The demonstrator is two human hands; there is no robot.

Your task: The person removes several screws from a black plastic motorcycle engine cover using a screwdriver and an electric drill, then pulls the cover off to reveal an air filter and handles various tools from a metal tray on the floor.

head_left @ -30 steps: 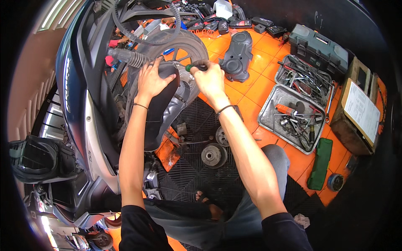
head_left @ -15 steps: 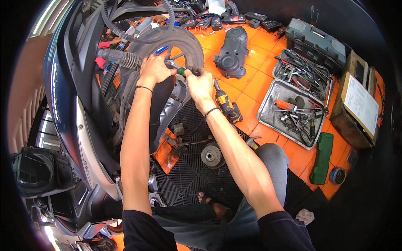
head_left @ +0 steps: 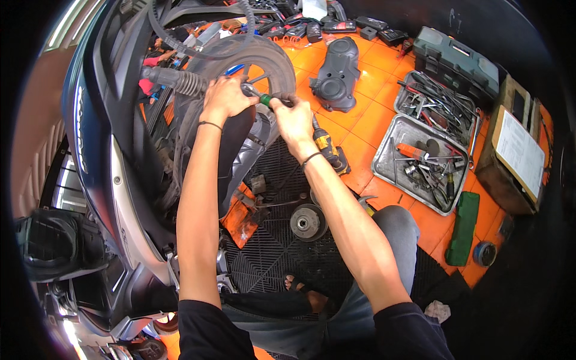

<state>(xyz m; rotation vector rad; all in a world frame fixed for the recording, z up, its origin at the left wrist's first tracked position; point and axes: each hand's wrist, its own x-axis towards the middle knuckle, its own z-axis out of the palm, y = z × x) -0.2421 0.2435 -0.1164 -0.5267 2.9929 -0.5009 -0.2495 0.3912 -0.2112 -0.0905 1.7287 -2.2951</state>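
A ratchet wrench [head_left: 264,99] with a green band on its handle reaches across the scooter's rear, beside the wheel [head_left: 281,67]. Round its handle my right hand [head_left: 294,123] is closed. My left hand [head_left: 224,99] is pressed at the wrench's metal head, thumb stretched toward it; its fingertips and whatever the head sits on are hidden. Just behind the left hand are a ribbed rubber boot [head_left: 189,86] and a blue-tipped object [head_left: 234,70]. Below my hands lies the exposed metal casing [head_left: 255,141] of the scooter [head_left: 90,120].
Right of my hand, a yellow-black power tool [head_left: 329,150] and a dark cover [head_left: 337,75] rest on orange tiles. Farther right are metal tool trays [head_left: 384,165], a grey case [head_left: 454,60] and a green case [head_left: 462,231]. A round pulley part [head_left: 308,222] sits on the black mat [head_left: 270,264].
My right hand has shifted slightly to the right with the wrench handle. The left hand stays at the wrench head. The whole view has moved a little.
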